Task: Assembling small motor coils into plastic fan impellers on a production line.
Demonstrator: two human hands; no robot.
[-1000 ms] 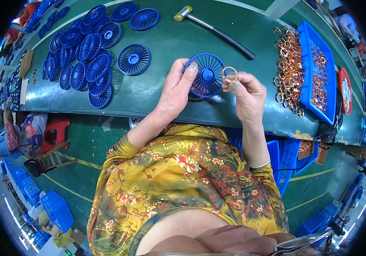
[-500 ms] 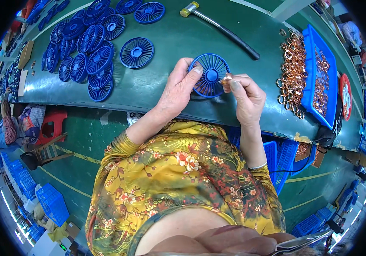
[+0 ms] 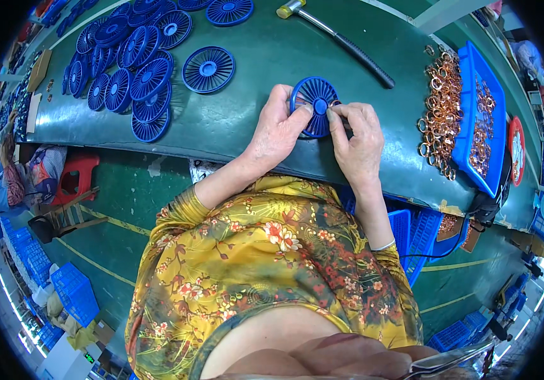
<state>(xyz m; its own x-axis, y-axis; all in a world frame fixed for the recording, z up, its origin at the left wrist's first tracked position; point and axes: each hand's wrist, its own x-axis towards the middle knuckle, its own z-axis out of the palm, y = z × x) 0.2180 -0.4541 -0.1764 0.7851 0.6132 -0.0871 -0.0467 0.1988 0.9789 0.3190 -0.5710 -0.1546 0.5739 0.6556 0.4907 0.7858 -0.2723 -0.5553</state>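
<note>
Both hands hold 1 blue round grille disc [image 3: 315, 106] on the green table [image 3: 246, 120] near its front edge. The left hand [image 3: 276, 130] closes thumb and fingers on the disc's left rim; the right hand [image 3: 357, 140] pinches at its centre hub, fingertips together. A loose disc [image 3: 208, 69] lies to the left, near overlapping discs [image 3: 129, 79]. Copper rings [image 3: 440, 111] heap beside a blue tray [image 3: 482, 88] on the right; a hammer [image 3: 335, 37] lies beyond.

Bright, even overhead lighting; soft short shadows are cast beneath the hands. Mild sheen is seen on the green table [image 3: 253, 120]. Centre sharp; strong fisheye bending and black vignette at the frame's rim.
</note>
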